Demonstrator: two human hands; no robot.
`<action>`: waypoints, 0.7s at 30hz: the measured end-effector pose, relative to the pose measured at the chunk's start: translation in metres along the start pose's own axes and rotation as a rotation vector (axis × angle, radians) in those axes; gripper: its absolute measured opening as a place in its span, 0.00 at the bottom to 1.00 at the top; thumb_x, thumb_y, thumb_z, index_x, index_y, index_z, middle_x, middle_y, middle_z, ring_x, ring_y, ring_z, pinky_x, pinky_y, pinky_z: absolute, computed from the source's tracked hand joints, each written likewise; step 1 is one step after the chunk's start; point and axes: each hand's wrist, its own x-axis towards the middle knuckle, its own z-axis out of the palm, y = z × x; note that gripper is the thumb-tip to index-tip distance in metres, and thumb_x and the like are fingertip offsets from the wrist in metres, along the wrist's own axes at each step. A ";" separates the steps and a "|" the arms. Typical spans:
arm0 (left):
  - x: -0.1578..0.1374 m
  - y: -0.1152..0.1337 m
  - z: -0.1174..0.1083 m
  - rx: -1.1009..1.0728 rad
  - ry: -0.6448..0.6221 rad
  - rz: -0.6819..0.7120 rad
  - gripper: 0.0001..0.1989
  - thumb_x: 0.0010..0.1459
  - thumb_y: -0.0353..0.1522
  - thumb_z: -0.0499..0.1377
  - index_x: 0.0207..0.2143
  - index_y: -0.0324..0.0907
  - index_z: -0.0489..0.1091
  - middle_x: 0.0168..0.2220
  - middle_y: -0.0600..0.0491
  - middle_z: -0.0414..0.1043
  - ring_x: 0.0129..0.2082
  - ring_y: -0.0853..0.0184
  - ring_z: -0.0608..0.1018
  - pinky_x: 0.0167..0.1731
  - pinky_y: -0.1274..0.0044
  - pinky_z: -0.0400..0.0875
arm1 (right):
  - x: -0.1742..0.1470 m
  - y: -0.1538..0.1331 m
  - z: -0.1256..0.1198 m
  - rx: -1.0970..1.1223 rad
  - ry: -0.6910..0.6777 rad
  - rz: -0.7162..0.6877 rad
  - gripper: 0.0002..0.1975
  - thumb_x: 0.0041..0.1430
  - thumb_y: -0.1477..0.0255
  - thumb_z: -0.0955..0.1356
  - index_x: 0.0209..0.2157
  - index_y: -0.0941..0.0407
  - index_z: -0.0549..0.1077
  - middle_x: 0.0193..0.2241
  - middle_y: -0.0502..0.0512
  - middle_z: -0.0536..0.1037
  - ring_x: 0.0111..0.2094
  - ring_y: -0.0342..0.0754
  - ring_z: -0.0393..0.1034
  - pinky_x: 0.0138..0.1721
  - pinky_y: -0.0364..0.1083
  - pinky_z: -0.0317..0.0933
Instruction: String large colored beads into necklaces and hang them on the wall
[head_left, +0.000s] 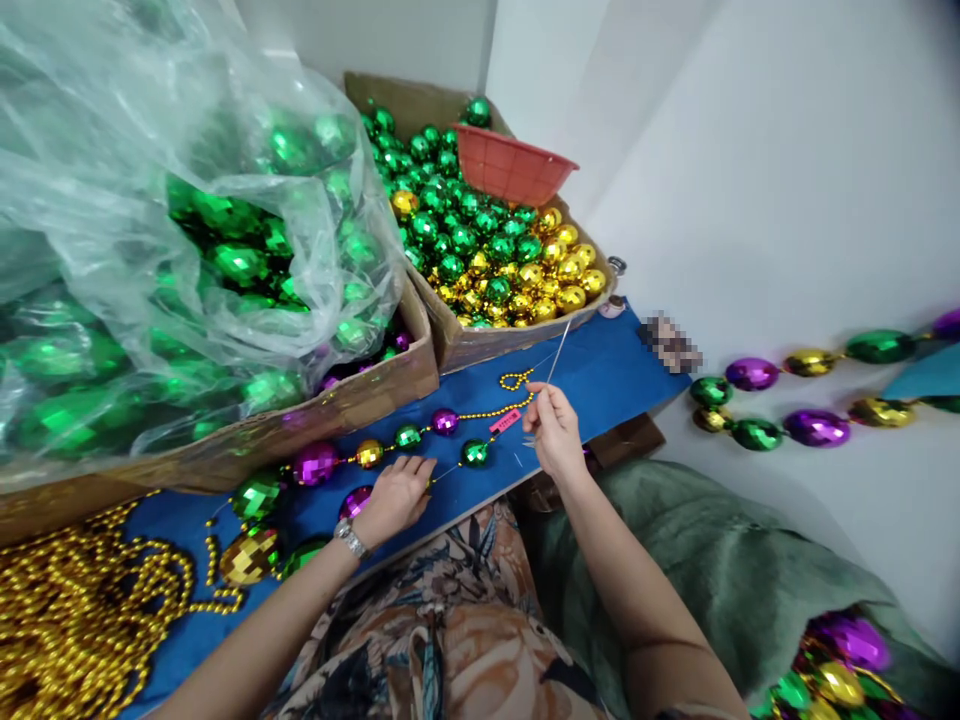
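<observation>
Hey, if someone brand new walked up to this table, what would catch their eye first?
Probably the translucent plastic bag bulging with shiny green balls at upper left. Next, the cardboard box at top center, full of green and gold balls, with a red basket among them. After that, perhaps the heap of gold beads at lower left, or the multicolored strand by the left hand.

Watching from my remote seat, I've got a blue tabletop [600, 385] running slantwise across the view. Two cardboard boxes sit along its far side, a left one [397, 370] and a right one [484, 350]. Down at near left, a heap of gold bead strands [75, 610]! Mid-table I see a string of faceted balls [315, 463], a gold bead chain [480, 413] and a pink tag [504, 420].
</observation>
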 end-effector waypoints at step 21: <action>0.035 0.058 0.015 -0.011 0.103 -0.109 0.17 0.59 0.33 0.53 0.50 0.37 0.64 0.47 0.39 0.65 0.43 0.54 0.67 0.39 0.63 0.64 | -0.010 -0.023 0.003 0.049 0.073 -0.068 0.13 0.58 0.62 0.70 0.39 0.56 0.72 0.17 0.41 0.57 0.19 0.36 0.51 0.22 0.38 0.51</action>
